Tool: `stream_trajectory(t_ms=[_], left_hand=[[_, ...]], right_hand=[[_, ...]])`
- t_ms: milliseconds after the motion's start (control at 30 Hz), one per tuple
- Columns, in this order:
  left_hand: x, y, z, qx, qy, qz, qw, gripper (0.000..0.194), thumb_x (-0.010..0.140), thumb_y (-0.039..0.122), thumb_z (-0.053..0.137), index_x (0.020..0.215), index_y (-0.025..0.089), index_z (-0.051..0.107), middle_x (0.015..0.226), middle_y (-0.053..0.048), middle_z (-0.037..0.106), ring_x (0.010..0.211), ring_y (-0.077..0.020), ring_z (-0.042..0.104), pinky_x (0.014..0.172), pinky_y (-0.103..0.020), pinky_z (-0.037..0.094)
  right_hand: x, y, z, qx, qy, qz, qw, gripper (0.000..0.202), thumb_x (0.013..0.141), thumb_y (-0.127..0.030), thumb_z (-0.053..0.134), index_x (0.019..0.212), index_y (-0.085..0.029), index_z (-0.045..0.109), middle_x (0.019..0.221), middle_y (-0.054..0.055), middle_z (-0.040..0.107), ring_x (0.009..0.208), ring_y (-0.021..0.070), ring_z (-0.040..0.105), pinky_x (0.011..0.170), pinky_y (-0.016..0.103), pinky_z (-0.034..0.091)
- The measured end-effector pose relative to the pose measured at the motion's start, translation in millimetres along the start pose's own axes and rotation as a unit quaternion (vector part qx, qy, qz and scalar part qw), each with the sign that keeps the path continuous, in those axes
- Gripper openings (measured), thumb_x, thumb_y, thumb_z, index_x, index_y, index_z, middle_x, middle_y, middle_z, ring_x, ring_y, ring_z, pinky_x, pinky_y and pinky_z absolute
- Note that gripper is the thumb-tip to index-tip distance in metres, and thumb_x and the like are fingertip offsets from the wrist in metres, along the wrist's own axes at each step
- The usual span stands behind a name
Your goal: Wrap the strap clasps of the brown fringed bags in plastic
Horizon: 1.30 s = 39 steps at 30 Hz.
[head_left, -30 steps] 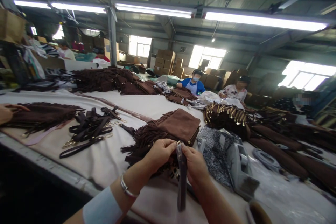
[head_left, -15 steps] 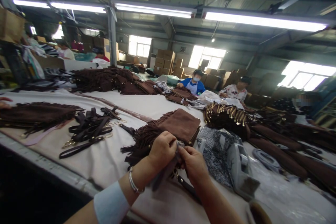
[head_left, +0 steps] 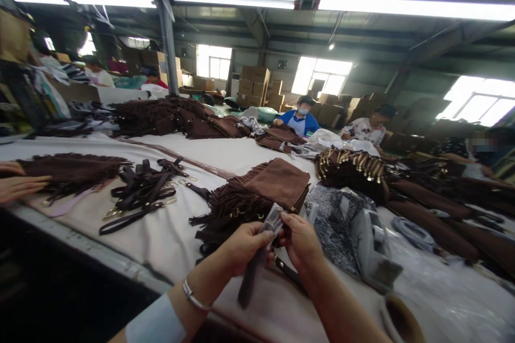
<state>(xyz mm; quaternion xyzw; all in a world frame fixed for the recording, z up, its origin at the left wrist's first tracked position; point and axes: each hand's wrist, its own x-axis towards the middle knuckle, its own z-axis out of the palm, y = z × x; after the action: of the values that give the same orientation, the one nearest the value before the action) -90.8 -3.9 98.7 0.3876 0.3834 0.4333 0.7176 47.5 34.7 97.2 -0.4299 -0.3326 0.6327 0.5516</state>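
Observation:
My left hand (head_left: 247, 246) pinches a thin plastic-wrapped strap (head_left: 251, 276), whose dark lower part hangs below the fingers. At the upper, clear end of this wrapping, my right hand (head_left: 300, 238) has its fingers closed. A black strap with a metal clasp (head_left: 287, 270) shows just under my right hand. Directly beyond both hands lies a brown fringed bag (head_left: 277, 182) on top of more dark fringe. Left of it, black straps with gold clips (head_left: 140, 190) are heaped on the pale table cover (head_left: 161, 249).
At the left edge another person's hands (head_left: 24, 185) touch a brown fringed piece (head_left: 76, 169). To the right are a grey tape dispenser (head_left: 376, 257), a patterned grey bundle (head_left: 333, 225) and brown rolls with gold clips (head_left: 350, 166). Co-workers (head_left: 298, 118) sit across the table.
My hands have moved slightly lower, and the plastic end now shows between them. The other person's hands have come further in over the fringed piece at left. The view has shifted a little.

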Motion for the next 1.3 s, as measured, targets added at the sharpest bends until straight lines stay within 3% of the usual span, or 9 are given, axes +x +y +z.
stream_trajectory(t_ms=[267, 367, 433, 533, 600, 700, 900, 1067, 1300], left_hand=[[-8, -3, 5.2, 0.111, 0.035, 0.017, 0.993, 0.029, 0.079, 0.044, 0.065, 0.084, 0.019, 0.052, 0.057, 0.007, 0.049, 0.037, -0.0031, 0.033, 0.036, -0.017, 0.022], [-13, 1, 5.3, 0.104, 0.02, 0.014, 0.994, 0.034, 0.08, 0.052, 0.062, 0.083, 0.021, 0.048, 0.054, 0.009, 0.041, 0.036, -0.0034, 0.029, 0.035, -0.017, 0.02], [-14, 3, 3.3, 0.075, 0.012, -0.005, 0.997, 0.039, 0.081, 0.059, 0.058, 0.086, 0.021, 0.048, 0.053, 0.01, 0.039, 0.036, -0.0035, 0.026, 0.035, -0.017, 0.018], [-12, 3, 0.3, 0.027, -0.007, -0.042, 0.999, 0.042, 0.08, 0.062, 0.056, 0.09, 0.022, 0.049, 0.054, 0.01, 0.038, 0.035, -0.0033, 0.023, 0.035, -0.017, 0.017], [-10, 1, -0.1, 0.015, -0.022, -0.043, 0.999, 0.04, 0.081, 0.06, 0.057, 0.089, 0.022, 0.05, 0.053, 0.01, 0.039, 0.035, -0.0036, 0.025, 0.035, -0.017, 0.021], [-9, 0, 1.7, 0.019, -0.023, -0.016, 0.999, 0.034, 0.082, 0.053, 0.056, 0.082, 0.019, 0.051, 0.056, 0.005, 0.047, 0.038, -0.0071, 0.04, 0.04, -0.021, 0.034], [-11, -1, 3.7, 0.196, 0.051, 0.044, 0.978, 0.026, 0.088, 0.038, 0.045, 0.07, 0.019, 0.047, 0.054, 0.004, 0.046, 0.043, -0.0084, 0.036, 0.044, -0.023, 0.031], [-11, -11, 2.2, 0.408, 0.087, 0.181, 0.891, 0.023, 0.091, 0.031, 0.043, 0.081, 0.017, 0.056, 0.075, -0.004, 0.062, 0.068, -0.0159, 0.054, 0.063, -0.028, 0.039], [-9, -20, -0.3, 0.555, 0.114, 0.196, 0.8, 0.034, 0.096, 0.031, 0.03, 0.081, 0.017, 0.057, 0.073, -0.008, 0.062, 0.064, -0.0184, 0.056, 0.062, -0.031, 0.036]], right_hand=[[-3, 0, -9, 0.041, 0.023, 0.037, 0.998, 0.021, 0.068, -0.028, 0.073, 0.069, -0.016, 0.055, 0.053, -0.005, 0.05, 0.042, 0.0059, 0.044, 0.035, 0.016, 0.034], [-10, -7, -24, -0.114, 0.057, -0.085, 0.988, 0.023, 0.078, -0.038, 0.067, 0.075, -0.016, 0.06, 0.057, -0.002, 0.054, 0.046, 0.01, 0.049, 0.041, 0.022, 0.041], [-16, -15, -34, -0.3, 0.037, -0.264, 0.916, 0.023, 0.084, -0.038, 0.062, 0.09, -0.016, 0.067, 0.071, 0.004, 0.063, 0.06, 0.0152, 0.057, 0.055, 0.029, 0.05], [-24, -28, -39, -0.524, -0.085, -0.478, 0.7, 0.025, 0.089, -0.025, 0.057, 0.111, -0.022, 0.069, 0.107, 0.011, 0.065, 0.094, 0.0226, 0.06, 0.083, 0.038, 0.047], [-26, -36, -34, -0.601, -0.139, -0.534, 0.578, 0.025, 0.091, -0.02, 0.055, 0.111, -0.025, 0.069, 0.115, 0.01, 0.064, 0.104, 0.0248, 0.055, 0.09, 0.041, 0.041], [-21, -44, -22, -0.65, -0.193, -0.543, 0.494, 0.017, 0.092, -0.021, 0.055, 0.1, -0.023, 0.07, 0.103, 0.007, 0.067, 0.1, 0.0225, 0.053, 0.09, 0.038, 0.036], [-6, -57, -4, -0.702, -0.314, -0.451, 0.452, 0.013, 0.09, -0.016, 0.056, 0.096, -0.02, 0.067, 0.083, 0.004, 0.064, 0.079, 0.0177, 0.052, 0.077, 0.031, 0.037], [-1, -64, 8, -0.711, -0.352, -0.381, 0.475, 0.013, 0.083, -0.012, 0.06, 0.086, -0.02, 0.07, 0.079, 0.003, 0.063, 0.076, 0.0159, 0.054, 0.071, 0.027, 0.038], [9, -71, 18, -0.709, -0.385, -0.342, 0.482, 0.019, 0.08, -0.011, 0.065, 0.062, -0.019, 0.067, 0.073, 0.002, 0.062, 0.072, 0.0137, 0.054, 0.066, 0.024, 0.039]])
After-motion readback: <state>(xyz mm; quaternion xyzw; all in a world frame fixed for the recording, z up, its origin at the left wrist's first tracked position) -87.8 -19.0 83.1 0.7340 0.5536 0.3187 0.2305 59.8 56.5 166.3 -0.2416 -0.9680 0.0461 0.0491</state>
